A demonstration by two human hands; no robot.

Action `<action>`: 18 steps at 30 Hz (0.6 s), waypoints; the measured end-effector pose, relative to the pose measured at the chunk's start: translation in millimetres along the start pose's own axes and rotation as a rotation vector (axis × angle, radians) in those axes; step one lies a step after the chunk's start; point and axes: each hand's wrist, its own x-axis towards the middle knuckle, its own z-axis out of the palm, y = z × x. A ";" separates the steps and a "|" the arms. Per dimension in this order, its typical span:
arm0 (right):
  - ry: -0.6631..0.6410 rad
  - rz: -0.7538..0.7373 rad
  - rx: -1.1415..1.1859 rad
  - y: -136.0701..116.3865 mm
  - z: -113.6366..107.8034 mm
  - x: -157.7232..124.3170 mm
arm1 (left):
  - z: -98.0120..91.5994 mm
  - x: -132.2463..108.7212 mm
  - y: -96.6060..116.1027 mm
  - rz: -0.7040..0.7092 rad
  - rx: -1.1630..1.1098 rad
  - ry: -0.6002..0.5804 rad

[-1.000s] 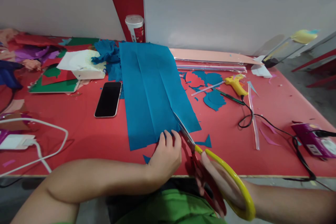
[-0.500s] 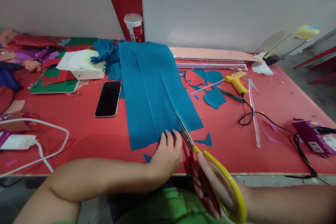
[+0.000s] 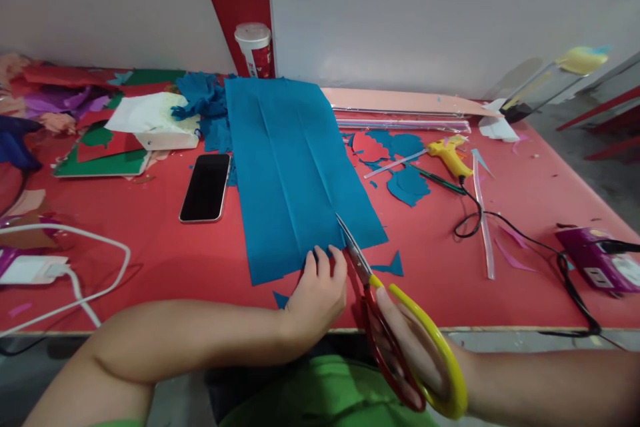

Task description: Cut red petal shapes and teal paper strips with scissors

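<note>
A large blue sheet of paper (image 3: pixel 280 167) with lengthwise creases lies on the red tabletop. My left hand (image 3: pixel 317 293) is at its near edge, fingertips curled on the paper as it holds the sheet. In my right hand (image 3: pixel 407 327) is a pair of scissors (image 3: pixel 360 260) with one yellow and one red handle. The scissors' blades reach over the near edge of the sheet, tips beside the right-hand crease. Small blue scraps (image 3: pixel 390 265) lie just right of the blades, and another peeks out by my left wrist.
Left of the sheet lies a phone (image 3: pixel 205 188), with a white cable (image 3: pixel 115 280) nearer me. Cut blue pieces (image 3: pixel 409 185), a yellow glue gun (image 3: pixel 450 157) and its black cord are on the right. A lidded cup (image 3: pixel 255 50) stands behind. Crumpled paper fills the back left.
The scissors have shifted slightly, and their red handle now stands a little farther from the yellow one. My left hand and the blue sheet stay practically in place.
</note>
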 end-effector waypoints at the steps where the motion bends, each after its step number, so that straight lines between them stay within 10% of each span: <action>1: -0.004 0.029 0.004 -0.2 0.0 0.4 | -0.2 -0.1 0.1 -0.006 -0.003 -0.007; 18: -0.141 0.188 0.127 -11.2 -37.4 -3.5 | -4.3 6.0 -10.7 -0.148 -0.083 -0.209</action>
